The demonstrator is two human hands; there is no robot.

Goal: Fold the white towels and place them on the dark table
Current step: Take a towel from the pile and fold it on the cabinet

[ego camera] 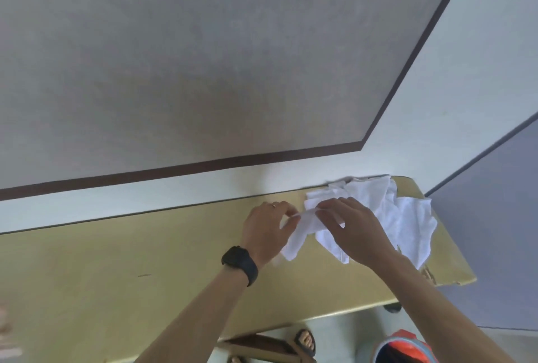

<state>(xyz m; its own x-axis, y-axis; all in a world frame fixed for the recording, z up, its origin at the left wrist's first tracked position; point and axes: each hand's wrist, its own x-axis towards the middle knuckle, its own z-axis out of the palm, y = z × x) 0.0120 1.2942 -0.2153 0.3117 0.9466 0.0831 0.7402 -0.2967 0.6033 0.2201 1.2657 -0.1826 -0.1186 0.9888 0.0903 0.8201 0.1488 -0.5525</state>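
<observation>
A loose pile of white towels (401, 217) lies at the right end of a yellowish table (116, 260). One white towel (302, 231) is lifted off the pile and hangs between my hands. My left hand (267, 231), with a black watch on its wrist, pinches the towel's upper edge on the left. My right hand (352, 228) pinches the same edge on the right, and its arm covers part of the pile. No dark table is in view.
The table stands against a white wall (436, 100) with a grey panel framed in dark brown (174, 56). The table's right corner (454, 278) is chipped. Below its front edge are a sandalled foot (305, 342), a wooden stool (262, 348) and an orange container (407, 348).
</observation>
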